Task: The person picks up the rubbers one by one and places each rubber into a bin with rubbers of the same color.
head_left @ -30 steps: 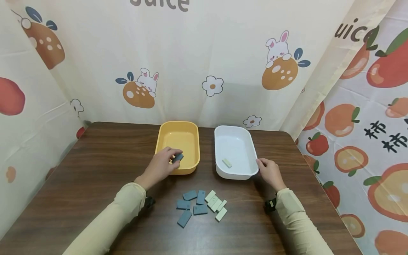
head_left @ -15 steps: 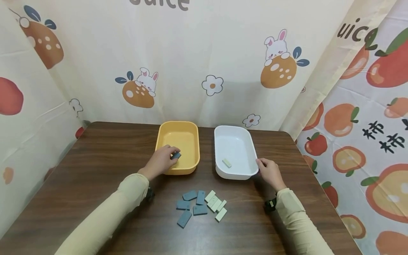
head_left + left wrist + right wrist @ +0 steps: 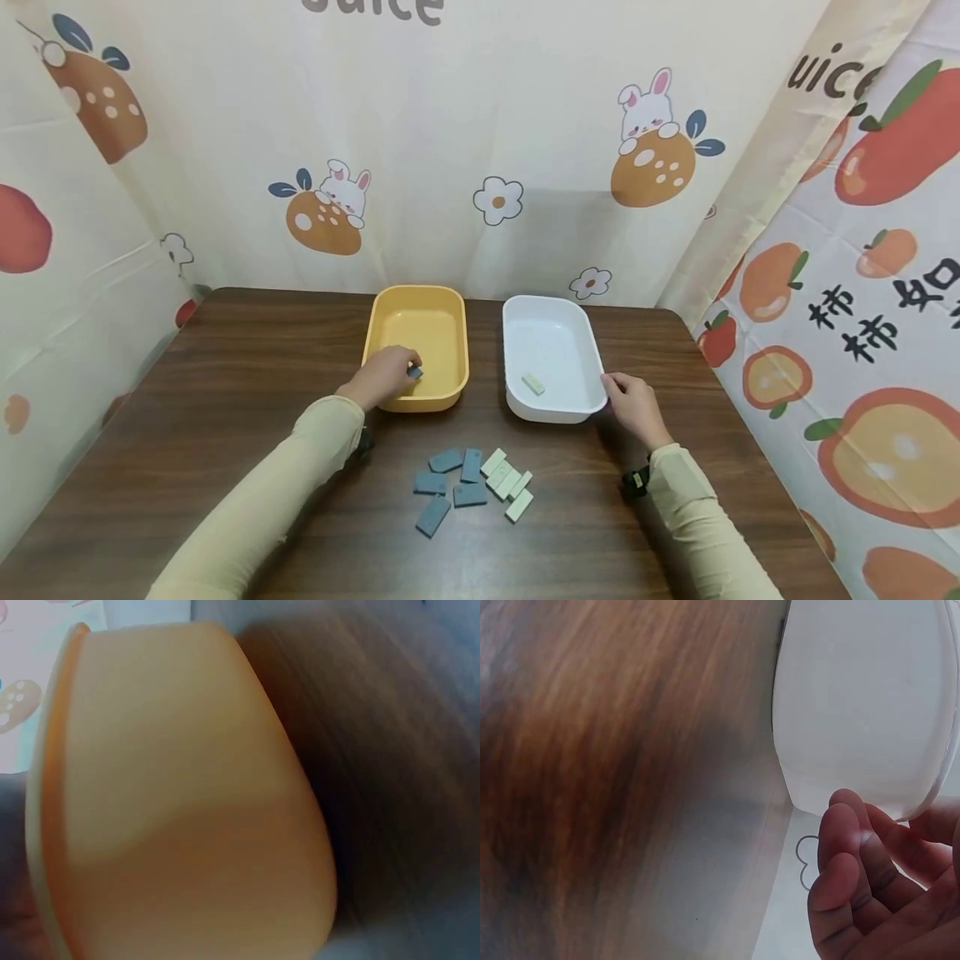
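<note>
My left hand (image 3: 386, 372) reaches over the near-left rim of the yellow plastic bin (image 3: 444, 354), pinching a small blue-grey rectangular block (image 3: 416, 372) low inside it. In the left wrist view the outer wall of the yellow bin (image 3: 187, 750) fills the middle, and most of that hand is hidden behind the rim. With thumb and index finger, my right hand (image 3: 636, 407) pinches the near-right rim of the white bin (image 3: 555, 342). The right wrist view shows its other fingers (image 3: 840, 832) loosely bent beside the white wall. One pale green block (image 3: 533, 383) lies in the white bin.
Several blue-grey blocks (image 3: 431, 482) lie on the dark wooden table (image 3: 262, 400) in front of the bins. Several narrower pale green blocks (image 3: 504, 477) lie just right of them. A printed curtain (image 3: 420, 192) hangs behind the table's back edge.
My left hand has sunk lower into the yellow bin with the blue-grey block. The right hand stays at the white rim. On the right, the fruit-print curtain has shifted left.
</note>
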`<state>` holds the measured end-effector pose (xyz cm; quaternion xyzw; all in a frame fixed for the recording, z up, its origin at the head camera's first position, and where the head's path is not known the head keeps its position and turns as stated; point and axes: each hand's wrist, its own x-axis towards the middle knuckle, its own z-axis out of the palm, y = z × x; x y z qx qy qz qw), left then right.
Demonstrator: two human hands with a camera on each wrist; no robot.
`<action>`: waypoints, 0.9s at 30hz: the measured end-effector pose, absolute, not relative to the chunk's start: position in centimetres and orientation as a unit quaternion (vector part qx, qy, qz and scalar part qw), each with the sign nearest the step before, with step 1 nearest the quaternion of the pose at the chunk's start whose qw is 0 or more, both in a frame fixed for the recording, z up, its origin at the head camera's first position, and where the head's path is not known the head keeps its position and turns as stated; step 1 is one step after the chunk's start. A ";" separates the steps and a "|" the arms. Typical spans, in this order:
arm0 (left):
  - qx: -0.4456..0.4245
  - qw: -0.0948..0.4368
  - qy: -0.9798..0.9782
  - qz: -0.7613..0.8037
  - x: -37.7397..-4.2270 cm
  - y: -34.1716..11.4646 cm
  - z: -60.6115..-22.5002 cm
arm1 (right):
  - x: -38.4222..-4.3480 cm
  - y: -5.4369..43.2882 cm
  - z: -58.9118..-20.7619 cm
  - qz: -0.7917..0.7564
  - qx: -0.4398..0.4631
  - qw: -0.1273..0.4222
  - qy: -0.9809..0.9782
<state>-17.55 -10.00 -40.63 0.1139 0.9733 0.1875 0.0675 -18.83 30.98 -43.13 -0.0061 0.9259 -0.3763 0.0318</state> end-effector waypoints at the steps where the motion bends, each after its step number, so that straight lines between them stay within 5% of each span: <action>1: 0.115 0.070 0.973 0.187 -17.7 -10.0 -40.7 | -18.8 31.0 -43.2 -0.376 -0.006 0.031 0.926; 18: 0.107 0.084 0.977 0.166 -18.3 -10.0 -40.6 | -19.0 30.7 -43.2 -0.375 0.000 0.034 0.926; 27: 0.101 0.031 0.979 0.175 -17.5 -9.9 -40.3 | -18.8 30.7 -43.2 -0.378 0.006 0.037 0.925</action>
